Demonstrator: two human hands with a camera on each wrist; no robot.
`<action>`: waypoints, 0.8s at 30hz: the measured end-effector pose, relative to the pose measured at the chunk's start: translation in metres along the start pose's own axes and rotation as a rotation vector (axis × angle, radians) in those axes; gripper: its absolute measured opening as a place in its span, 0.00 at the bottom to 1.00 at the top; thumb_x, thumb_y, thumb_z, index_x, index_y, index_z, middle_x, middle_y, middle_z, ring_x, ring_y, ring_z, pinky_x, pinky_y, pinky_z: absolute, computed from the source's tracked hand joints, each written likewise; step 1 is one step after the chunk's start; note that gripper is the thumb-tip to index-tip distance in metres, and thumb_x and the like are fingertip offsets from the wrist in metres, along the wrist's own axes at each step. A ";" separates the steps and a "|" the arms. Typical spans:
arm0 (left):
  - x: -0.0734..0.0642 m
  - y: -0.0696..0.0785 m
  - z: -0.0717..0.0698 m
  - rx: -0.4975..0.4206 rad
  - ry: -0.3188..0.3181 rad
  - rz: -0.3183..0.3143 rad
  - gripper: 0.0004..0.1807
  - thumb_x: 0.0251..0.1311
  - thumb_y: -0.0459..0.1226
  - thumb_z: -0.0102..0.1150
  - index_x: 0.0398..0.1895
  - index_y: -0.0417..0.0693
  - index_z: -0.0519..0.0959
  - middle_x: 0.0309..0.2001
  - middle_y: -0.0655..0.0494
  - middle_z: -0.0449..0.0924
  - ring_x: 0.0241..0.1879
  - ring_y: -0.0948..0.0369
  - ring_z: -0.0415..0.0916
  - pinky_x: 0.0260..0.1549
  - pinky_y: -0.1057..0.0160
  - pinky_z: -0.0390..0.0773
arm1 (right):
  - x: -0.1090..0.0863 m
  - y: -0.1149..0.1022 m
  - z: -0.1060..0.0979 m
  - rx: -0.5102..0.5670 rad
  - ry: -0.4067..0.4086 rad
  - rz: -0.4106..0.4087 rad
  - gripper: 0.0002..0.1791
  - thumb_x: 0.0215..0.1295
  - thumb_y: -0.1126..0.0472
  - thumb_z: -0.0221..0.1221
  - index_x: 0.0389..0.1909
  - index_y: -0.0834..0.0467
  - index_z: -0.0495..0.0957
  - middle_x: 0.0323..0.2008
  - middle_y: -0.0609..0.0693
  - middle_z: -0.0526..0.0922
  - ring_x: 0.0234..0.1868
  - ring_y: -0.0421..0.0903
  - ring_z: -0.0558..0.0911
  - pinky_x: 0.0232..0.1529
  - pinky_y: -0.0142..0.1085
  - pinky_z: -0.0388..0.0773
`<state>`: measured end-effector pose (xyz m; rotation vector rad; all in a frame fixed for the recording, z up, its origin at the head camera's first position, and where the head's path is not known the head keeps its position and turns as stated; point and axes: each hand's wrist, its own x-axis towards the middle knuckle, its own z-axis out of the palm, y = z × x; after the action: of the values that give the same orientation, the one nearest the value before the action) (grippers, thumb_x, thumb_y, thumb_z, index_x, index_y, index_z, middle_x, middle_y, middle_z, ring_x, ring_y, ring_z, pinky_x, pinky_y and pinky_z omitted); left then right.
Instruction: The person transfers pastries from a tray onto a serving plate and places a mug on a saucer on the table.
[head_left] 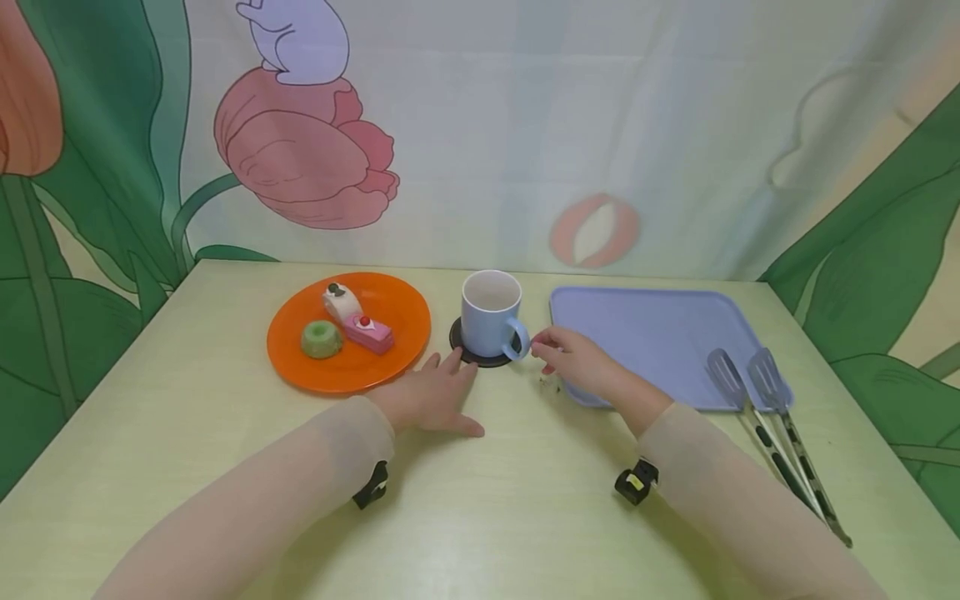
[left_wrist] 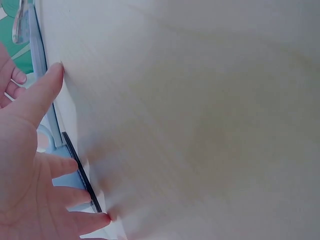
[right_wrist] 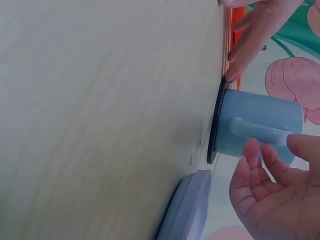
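Observation:
A light blue mug [head_left: 491,315] stands upright on a round black coaster [head_left: 491,361], its handle [head_left: 517,340] turned toward the right hand. The left hand [head_left: 433,396] lies low over the table with spread fingers, fingertips right at the coaster's near left edge. In the right wrist view, the right hand [right_wrist: 275,185] has loosely bent fingers beside the mug handle [right_wrist: 260,132], with thumb and fingertips close to it. From the head view, the right hand [head_left: 573,358] is just right of the handle, its fingers not wrapped round it.
Left of the mug, an orange plate [head_left: 300,300] bears a green ring-shaped cake [head_left: 321,339], a pink cake slice [head_left: 367,332] and a white cake piece [head_left: 342,302]. A lavender tray [head_left: 630,333] lies at right. Two slotted turners [head_left: 772,417] rest across its right corner, handles on the table.

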<state>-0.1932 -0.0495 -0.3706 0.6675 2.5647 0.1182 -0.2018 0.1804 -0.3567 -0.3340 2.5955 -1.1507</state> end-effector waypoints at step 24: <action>-0.003 -0.004 0.013 0.059 0.106 0.019 0.47 0.54 0.65 0.51 0.72 0.51 0.54 0.72 0.45 0.45 0.69 0.43 0.48 0.62 0.40 0.51 | -0.024 0.030 -0.006 -0.326 0.031 -0.095 0.28 0.69 0.58 0.49 0.60 0.76 0.61 0.59 0.72 0.65 0.61 0.65 0.65 0.61 0.53 0.60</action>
<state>-0.1868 -0.0547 -0.3816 0.7252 2.6733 0.0864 -0.1846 0.2122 -0.3715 -0.5154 2.8208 -0.7603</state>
